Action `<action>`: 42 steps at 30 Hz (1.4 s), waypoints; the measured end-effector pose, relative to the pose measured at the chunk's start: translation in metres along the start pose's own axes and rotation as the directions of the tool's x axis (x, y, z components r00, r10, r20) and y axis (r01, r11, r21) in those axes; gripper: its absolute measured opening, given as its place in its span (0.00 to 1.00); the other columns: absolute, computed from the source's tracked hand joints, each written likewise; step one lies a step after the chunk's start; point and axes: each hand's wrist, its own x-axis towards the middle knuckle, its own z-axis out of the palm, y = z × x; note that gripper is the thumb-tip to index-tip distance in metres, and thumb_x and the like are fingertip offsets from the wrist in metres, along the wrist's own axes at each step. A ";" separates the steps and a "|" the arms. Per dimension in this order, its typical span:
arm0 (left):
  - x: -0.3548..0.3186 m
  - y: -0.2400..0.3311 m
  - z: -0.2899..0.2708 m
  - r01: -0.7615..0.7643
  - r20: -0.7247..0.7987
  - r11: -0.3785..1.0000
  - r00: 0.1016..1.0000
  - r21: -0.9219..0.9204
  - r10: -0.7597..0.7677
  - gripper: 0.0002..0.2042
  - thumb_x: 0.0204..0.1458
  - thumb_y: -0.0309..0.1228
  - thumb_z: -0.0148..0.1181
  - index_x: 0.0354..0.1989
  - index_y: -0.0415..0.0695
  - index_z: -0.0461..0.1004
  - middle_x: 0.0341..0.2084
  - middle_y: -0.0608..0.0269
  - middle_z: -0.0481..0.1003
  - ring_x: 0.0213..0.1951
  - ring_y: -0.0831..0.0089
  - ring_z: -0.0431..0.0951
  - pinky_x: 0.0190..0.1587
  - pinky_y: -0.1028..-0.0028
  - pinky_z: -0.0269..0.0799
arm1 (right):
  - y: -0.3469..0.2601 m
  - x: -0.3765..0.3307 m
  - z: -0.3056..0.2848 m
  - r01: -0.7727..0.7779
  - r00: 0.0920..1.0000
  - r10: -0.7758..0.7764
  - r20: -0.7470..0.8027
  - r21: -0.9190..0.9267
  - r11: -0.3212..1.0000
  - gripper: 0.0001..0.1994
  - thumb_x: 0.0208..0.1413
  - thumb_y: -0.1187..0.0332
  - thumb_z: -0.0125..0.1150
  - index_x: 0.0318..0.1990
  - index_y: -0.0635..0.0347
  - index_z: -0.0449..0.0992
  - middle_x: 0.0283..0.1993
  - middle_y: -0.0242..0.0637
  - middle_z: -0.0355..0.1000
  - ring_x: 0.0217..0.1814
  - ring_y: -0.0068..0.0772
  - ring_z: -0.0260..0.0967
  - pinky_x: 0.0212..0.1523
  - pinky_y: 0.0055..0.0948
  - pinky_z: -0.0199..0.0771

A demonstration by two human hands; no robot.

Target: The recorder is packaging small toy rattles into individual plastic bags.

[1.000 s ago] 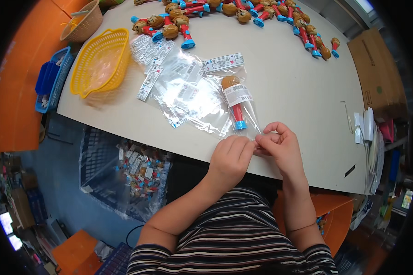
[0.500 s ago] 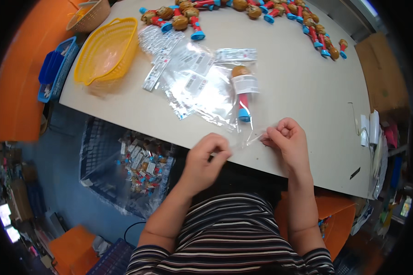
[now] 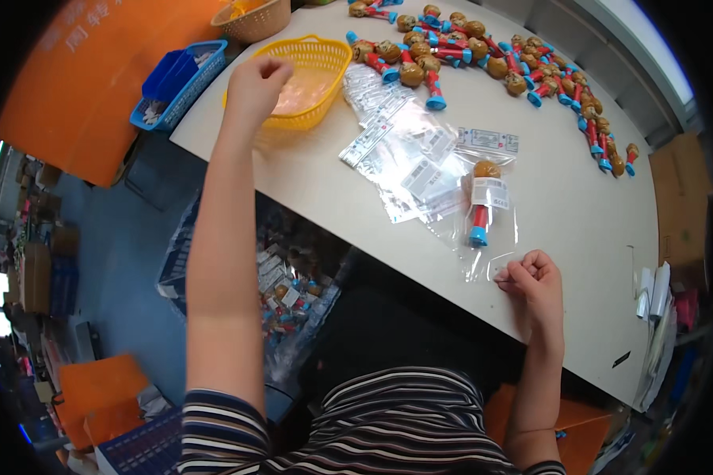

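Observation:
My left hand (image 3: 257, 89) is over the near-left side of the yellow plastic basket (image 3: 313, 119), its fingers curled together; whatever they hold, if anything, is hidden. With finger and thumb, my right hand (image 3: 537, 283) pinches the near edge of a clear plastic bag (image 3: 499, 252) lying on the table. Inside that bag is a toy with a round brown head, a red stem and a blue foot (image 3: 479, 236), wrapped near the top by a white label (image 3: 489, 192). Flat clear bags (image 3: 404, 170) with printed strips lie overlapping just left of it.
Many loose toys (image 3: 495, 67) spread along the table's far side. A blue basket (image 3: 206, 79) and a tan basket (image 3: 261, 22) stand beyond the table's left edge. Below, a lined blue crate (image 3: 174, 273) holds bagged toys. A cardboard box (image 3: 684, 198) stands at right.
My left hand has left the bag's near edge and moved up and left to the yellow basket. My right hand still pinches the bag. The whole view has shifted leftward.

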 end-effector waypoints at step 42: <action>-0.244 0.136 0.144 -0.512 0.192 0.777 0.776 -0.365 0.601 0.27 0.44 0.28 0.70 0.56 0.46 0.73 0.61 0.47 0.66 0.61 0.45 0.68 0.59 0.57 0.67 | 0.006 0.005 -0.024 0.765 0.594 -0.720 0.360 -0.530 0.366 0.08 0.54 0.77 0.61 0.42 0.62 0.80 0.50 0.41 0.77 0.57 0.45 0.71 0.56 0.37 0.73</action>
